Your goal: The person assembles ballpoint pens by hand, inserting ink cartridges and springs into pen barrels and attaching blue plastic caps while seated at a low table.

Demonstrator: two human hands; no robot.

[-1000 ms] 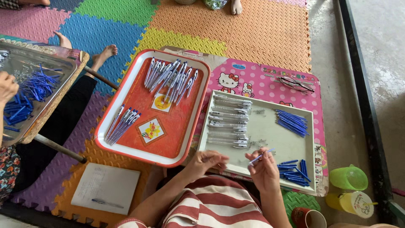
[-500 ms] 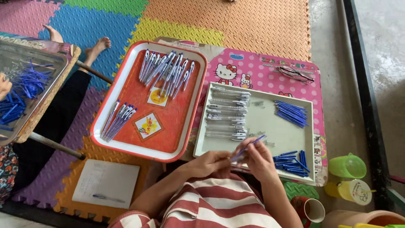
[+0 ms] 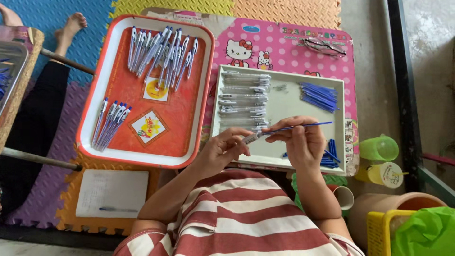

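**Refill met barrel above the white tray**

A thin blue refill (image 3: 303, 126) lay level between the person's hands, above the near edge of the white tray (image 3: 284, 156), its tip at the mouth of a clear pen barrel (image 3: 251, 138). The right hand (image 3: 299, 142) pinched the refill; the left hand (image 3: 222, 148) was closed on the barrel, lined up end to end. Loose barrels (image 3: 244, 97) and blue refills (image 3: 318, 96) lay sorted within reach. Finished pens (image 3: 161, 50) lay in rows on the red tray (image 3: 185, 137) just beside.
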